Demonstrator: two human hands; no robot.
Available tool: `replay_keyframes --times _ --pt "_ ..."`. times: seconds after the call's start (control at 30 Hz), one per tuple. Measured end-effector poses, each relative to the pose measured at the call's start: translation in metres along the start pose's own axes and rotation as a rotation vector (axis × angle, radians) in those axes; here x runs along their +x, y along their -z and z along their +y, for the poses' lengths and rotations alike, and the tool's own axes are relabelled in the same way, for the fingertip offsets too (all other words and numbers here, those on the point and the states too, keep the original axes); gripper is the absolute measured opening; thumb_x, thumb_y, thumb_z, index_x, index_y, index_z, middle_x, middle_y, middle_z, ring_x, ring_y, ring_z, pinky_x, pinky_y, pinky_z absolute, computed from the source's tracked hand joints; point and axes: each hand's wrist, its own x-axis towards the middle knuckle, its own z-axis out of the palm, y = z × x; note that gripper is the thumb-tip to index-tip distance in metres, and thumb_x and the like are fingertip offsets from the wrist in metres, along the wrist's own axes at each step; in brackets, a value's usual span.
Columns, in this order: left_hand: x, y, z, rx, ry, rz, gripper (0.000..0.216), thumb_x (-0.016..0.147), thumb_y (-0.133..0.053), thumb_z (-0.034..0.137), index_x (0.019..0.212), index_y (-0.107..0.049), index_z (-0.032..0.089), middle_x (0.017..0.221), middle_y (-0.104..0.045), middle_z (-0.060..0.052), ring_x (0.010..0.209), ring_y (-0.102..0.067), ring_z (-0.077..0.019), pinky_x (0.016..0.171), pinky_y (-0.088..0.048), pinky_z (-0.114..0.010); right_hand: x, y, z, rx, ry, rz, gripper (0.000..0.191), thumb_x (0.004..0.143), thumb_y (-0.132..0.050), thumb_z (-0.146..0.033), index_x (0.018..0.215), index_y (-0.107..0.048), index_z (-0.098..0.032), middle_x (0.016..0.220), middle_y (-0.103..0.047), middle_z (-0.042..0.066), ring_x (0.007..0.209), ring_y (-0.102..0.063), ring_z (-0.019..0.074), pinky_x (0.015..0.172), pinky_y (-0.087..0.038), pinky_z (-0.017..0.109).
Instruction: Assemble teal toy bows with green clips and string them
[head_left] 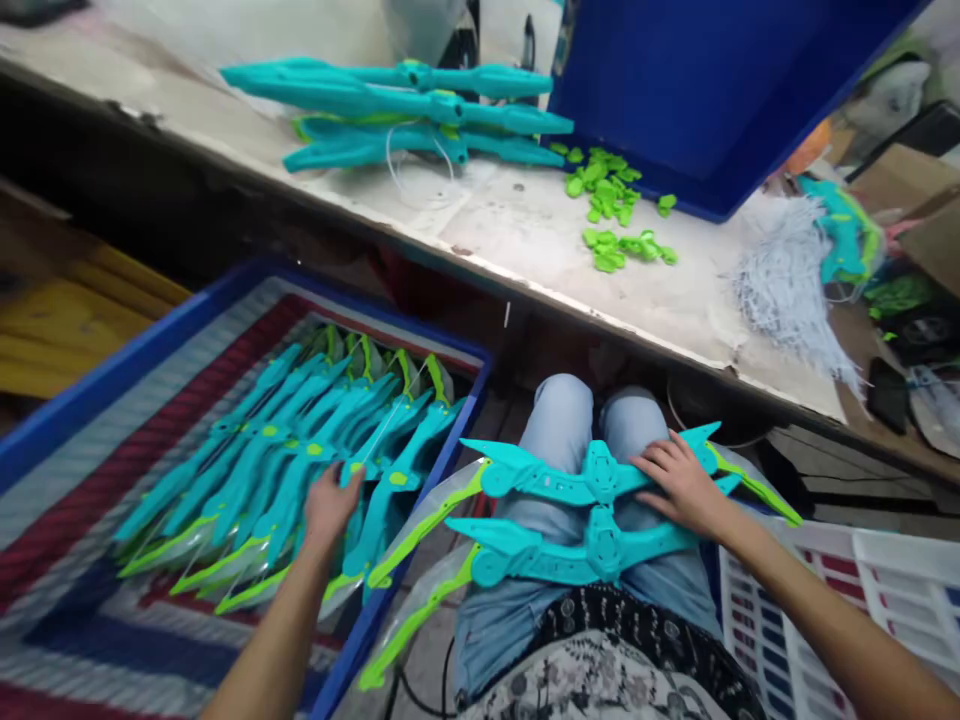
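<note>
My left hand (330,503) reaches down into a blue crate (82,395) at my left and its fingers close on one of several teal and green toy bows (262,470) stacked there. My right hand (679,485) lies flat, fingers spread, on two teal toy bows (570,515) resting across my lap. Those two bows sit in clear plastic sleeves with green tips sticking out at both sides.
A worn table (517,230) stands ahead with three teal bows (405,110), a scatter of small green parts (611,205), a bundle of white strings (787,285) and a big blue bin (712,90). A white crate (862,600) sits at my right.
</note>
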Motion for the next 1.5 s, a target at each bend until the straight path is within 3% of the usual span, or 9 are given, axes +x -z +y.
replay_keyframes --times 0.1,0.2,0.33,0.47,0.63,0.9,1.1,1.33,1.5 --pt "-0.038 0.051 0.056 -0.289 -0.192 0.284 0.048 0.078 -0.051 0.045 0.113 -0.061 0.013 0.111 -0.067 -0.013 0.101 -0.064 -0.0287 0.090 -0.051 -0.043 0.006 -0.001 0.009 -0.030 -0.015 0.018 0.034 0.085 -0.061 -0.030 0.118 -0.063 -0.022 0.097 -0.065 0.009 0.099 -0.055 0.0268 0.106 -0.032 0.061" --pt "-0.107 0.068 0.131 -0.414 -0.534 0.204 0.042 0.084 -0.050 0.049 0.110 -0.062 0.018 0.107 -0.069 -0.009 0.096 -0.065 -0.0236 0.090 -0.052 -0.039 0.009 -0.007 0.032 -0.028 -0.045 0.101 0.033 0.085 -0.063 -0.030 0.117 -0.064 -0.023 0.095 -0.064 0.009 0.099 -0.055 0.0276 0.106 -0.030 0.065" --pt "-0.184 0.018 0.224 -0.222 -1.089 -0.033 0.041 0.087 -0.053 0.042 0.121 -0.059 0.019 0.132 -0.057 -0.014 0.125 -0.051 -0.0289 0.105 -0.042 -0.046 0.001 -0.012 0.057 0.027 -0.061 0.156 0.031 0.083 -0.065 -0.030 0.114 -0.066 -0.027 0.098 -0.064 0.008 0.102 -0.056 0.0288 0.103 -0.033 0.066" --pt "-0.200 -0.047 0.276 0.177 -1.226 -0.091 0.069 0.078 -0.068 0.041 0.138 -0.045 0.017 0.136 -0.054 -0.018 0.129 -0.045 -0.0381 0.108 -0.029 -0.063 0.006 0.010 0.067 0.144 -0.005 0.279 0.027 0.088 -0.059 -0.033 0.112 -0.066 -0.023 0.105 -0.064 0.011 0.099 -0.058 0.0263 0.092 -0.049 0.051" --pt "-0.195 -0.076 0.288 0.313 -1.291 -0.049 0.069 0.086 -0.060 0.032 0.145 -0.031 0.014 0.126 -0.061 -0.014 0.119 -0.053 -0.0300 0.110 -0.027 -0.057 0.101 0.065 0.090 0.165 -0.096 0.521 0.024 0.094 -0.047 -0.023 0.106 -0.067 -0.018 0.100 -0.064 0.012 0.096 -0.055 0.0252 0.086 -0.049 0.041" --pt "-0.187 -0.087 0.291 0.315 -1.298 0.012 0.068 0.088 -0.057 0.035 0.147 -0.029 0.015 0.122 -0.062 -0.013 0.113 -0.055 -0.0292 0.108 -0.030 -0.057 0.265 0.093 0.101 0.087 -0.288 0.367 0.027 0.090 -0.052 -0.019 0.112 -0.063 -0.008 0.113 -0.059 0.020 0.106 -0.047 0.0314 0.089 -0.041 0.044" --pt "-0.182 -0.075 0.302 0.271 -1.272 -0.051 0.071 0.086 -0.057 0.050 0.143 -0.037 0.013 0.112 -0.066 -0.014 0.109 -0.057 -0.0309 0.106 -0.031 -0.058 0.209 0.090 0.120 0.269 -0.352 0.347 0.029 0.094 -0.039 -0.020 0.104 -0.066 -0.013 0.100 -0.065 0.012 0.095 -0.055 0.0226 0.085 -0.041 0.033" --pt "-0.186 -0.075 0.308 0.233 -1.314 -0.081 0.066 0.087 -0.053 0.052 0.141 -0.039 0.016 0.110 -0.067 -0.014 0.108 -0.057 -0.0305 0.104 -0.032 -0.056 0.125 0.111 0.191 0.543 -0.309 -0.092 0.024 0.087 -0.050 -0.029 0.090 -0.071 -0.017 0.065 -0.064 -0.001 0.056 -0.053 0.0118 0.060 -0.040 0.024" --pt "-0.187 -0.078 0.306 0.243 -1.354 -0.069 0.065 0.088 -0.055 0.046 0.142 -0.038 0.014 0.113 -0.065 -0.015 0.109 -0.056 -0.0298 0.103 -0.035 -0.052 0.131 0.107 0.201 0.316 -0.381 0.052 0.018 0.074 -0.070 -0.025 0.091 -0.070 -0.017 0.086 -0.068 0.005 0.075 -0.060 0.0155 0.070 -0.043 0.025"
